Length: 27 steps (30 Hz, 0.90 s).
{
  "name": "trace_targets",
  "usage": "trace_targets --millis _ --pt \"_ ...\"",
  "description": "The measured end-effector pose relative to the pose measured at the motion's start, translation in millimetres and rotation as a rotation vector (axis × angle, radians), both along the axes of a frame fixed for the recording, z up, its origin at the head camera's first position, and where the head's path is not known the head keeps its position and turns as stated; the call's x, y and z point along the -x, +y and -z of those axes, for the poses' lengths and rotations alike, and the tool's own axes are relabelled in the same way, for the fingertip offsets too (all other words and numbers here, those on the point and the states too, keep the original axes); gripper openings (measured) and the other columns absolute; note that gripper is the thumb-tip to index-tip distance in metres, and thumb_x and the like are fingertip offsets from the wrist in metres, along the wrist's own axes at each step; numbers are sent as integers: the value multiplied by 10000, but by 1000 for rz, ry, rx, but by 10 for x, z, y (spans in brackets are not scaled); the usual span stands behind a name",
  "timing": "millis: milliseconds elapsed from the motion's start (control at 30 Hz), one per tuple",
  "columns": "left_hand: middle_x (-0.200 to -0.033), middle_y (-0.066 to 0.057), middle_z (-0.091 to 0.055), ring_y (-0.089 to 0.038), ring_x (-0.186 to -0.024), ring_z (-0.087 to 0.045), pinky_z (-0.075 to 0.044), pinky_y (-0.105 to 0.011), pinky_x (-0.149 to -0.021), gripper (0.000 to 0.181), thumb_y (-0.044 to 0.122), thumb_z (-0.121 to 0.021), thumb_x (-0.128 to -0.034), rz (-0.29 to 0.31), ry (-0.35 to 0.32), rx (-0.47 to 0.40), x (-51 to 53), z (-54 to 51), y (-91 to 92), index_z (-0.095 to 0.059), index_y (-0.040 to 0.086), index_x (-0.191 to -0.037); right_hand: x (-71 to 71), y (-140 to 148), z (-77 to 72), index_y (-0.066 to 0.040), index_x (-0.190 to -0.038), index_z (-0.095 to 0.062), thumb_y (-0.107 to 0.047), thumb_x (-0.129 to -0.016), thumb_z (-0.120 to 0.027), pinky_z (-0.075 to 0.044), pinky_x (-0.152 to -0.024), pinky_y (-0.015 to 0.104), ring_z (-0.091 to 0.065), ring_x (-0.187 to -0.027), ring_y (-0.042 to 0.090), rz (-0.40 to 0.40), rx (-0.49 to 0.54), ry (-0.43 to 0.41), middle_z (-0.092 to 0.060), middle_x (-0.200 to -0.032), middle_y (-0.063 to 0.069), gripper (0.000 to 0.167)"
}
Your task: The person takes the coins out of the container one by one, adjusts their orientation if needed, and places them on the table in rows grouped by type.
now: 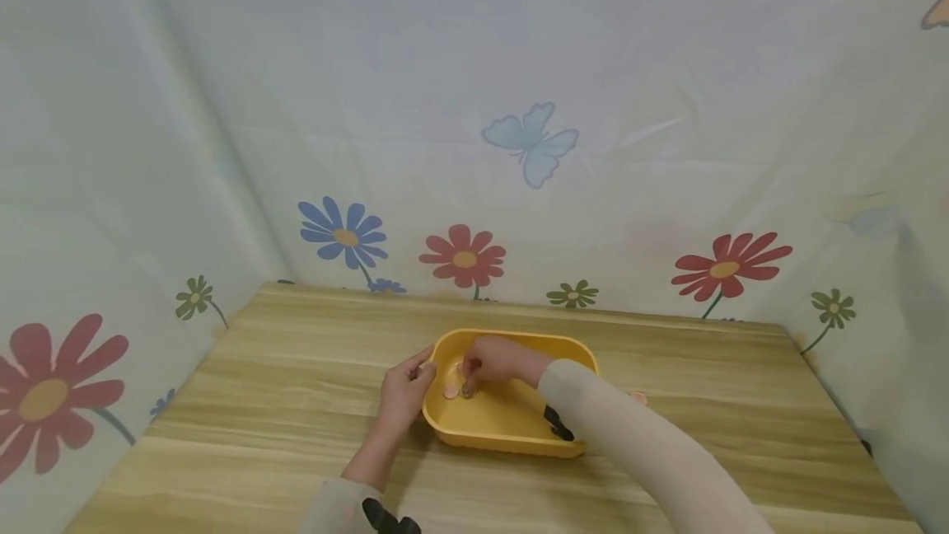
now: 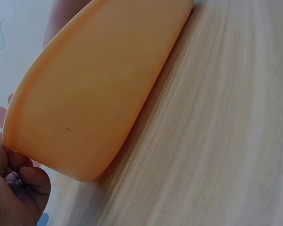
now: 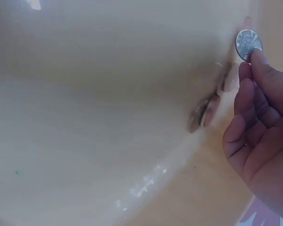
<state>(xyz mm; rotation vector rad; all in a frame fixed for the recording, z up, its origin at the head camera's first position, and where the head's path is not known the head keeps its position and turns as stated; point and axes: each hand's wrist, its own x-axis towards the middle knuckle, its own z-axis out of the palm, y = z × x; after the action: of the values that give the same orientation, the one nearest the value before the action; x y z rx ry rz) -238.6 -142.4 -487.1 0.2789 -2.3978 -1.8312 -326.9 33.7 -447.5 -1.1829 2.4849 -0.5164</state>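
Observation:
A yellow plastic basin [image 1: 519,441] sits on the wooden table. At its left end my left hand [image 1: 404,390] grips the rim, and the left wrist view has its curled fingers [image 2: 35,181] against the basin's corner [image 2: 80,136]. My right hand [image 1: 495,358] reaches inside the basin's left part. Between thumb and fingertips it pinches a shiny silver coin [image 3: 247,43], held upright. Below that coin, several more coins [image 3: 198,115] lie at the basin's inner edge, blurred and partly overlapping. From the head, a pinkish coin [image 1: 451,391] shows on the basin floor.
A small pinkish thing [image 1: 639,397] lies on the table right of the basin, partly behind the right sleeve [image 1: 630,435]. The wood-grain table [image 1: 296,369] ends at a cloth backdrop [image 1: 415,147] printed with flowers and a butterfly.

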Motion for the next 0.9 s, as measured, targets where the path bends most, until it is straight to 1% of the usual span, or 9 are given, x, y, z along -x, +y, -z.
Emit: trace_targets --millis 67,167,300,367,467,567,633,767,900 --pt "-702 -5 -532 -70 -483 -418 -402 -184 -410 419 137 -604 -1001 2 0 1 2 -4 0 -601 15 -1402 12 24 -44 -29 -813 -731 -142 -893 -774 -371 -591 128 -438 -611 8 2 0 -5 -615 -708 -37 144" --pt "-705 -11 -534 -72 -486 -425 -410 -185 -412 419 138 -601 -1003 1 1 6 3 -15 0 -599 14 -1403 13 64 -147 -42 -828 -719 -108 -944 -702 -368 -568 134 -449 -601 20 23 1 -49 -582 -708 -46 135" --pt "-706 6 -516 -74 -497 -429 -415 -185 -416 419 139 -599 -1005 -2 -10 -2 9 -22 4 -600 32 -1410 17 154 -281 -44 -860 -691 -64 -989 -617 -380 -591 147 -455 -633 37 19 18 -85 -578 -751 -25 150" --pt "-698 13 -508 -75 -497 -430 -415 -186 -416 418 138 -597 -1004 -3 -12 -4 12 -20 5 -601 34 -1409 14 219 -340 -34 -889 -680 -63 -1004 -597 -394 -624 154 -463 -667 40 16 36 -105 -595 -786 -2 145" --pt "-686 23 -498 -75 -501 -427 -407 -184 -421 417 132 -598 -1001 -5 -13 -3 14 -22 7 -604 34 -1406 -7 327 -433 -35 -923 -679 -92 -1016 -595 -417 -665 167 -490 -700 53 36 62 -127 -639 -834 65 138" --pt "-678 25 -502 -75 -505 -422 -395 -184 -425 412 130 -600 -1000 -6 0 10 16 -24 4 -608 22 -1397 -36 453 -516 -35 -920 -675 -110 -1018 -601 -440 -666 188 -524 -695 85 58 93 -136 -668 -851 134 144" --pt "-679 23 -507 -76 -509 -420 -390 -183 -429 409 127 -602 -999 -9 4 15 18 -26 5 -610 20 -1394 -54 542 -550 -45 -910 -676 -120 -1016 -608 -442 -663 194 -530 -681 88 69 104 -128 -673 -840 139 147" --pt "-683 17 -514 -78 -508 -427 -399 -184 -427 408 125 -604 -999 -7 3 25 15 -18 6 -608 12 -1392 -92 729 -564 -49 -905 -671 -126 -1017 -609 -446 -663 205 -510 -658 66 87 125 -140 -643 -787 61 149" --pt "-686 15 -506 -80 -510 -431 -408 -187 -425 414 128 -603 -1001 -5 -4 19 20 -3 -4 -602 12 -1398 -143 889 -576 -30 -907 -670 -116 -1018 -603 -466 -660 218 -510 -653 71 104 155 -149 -622 -772 26 155"
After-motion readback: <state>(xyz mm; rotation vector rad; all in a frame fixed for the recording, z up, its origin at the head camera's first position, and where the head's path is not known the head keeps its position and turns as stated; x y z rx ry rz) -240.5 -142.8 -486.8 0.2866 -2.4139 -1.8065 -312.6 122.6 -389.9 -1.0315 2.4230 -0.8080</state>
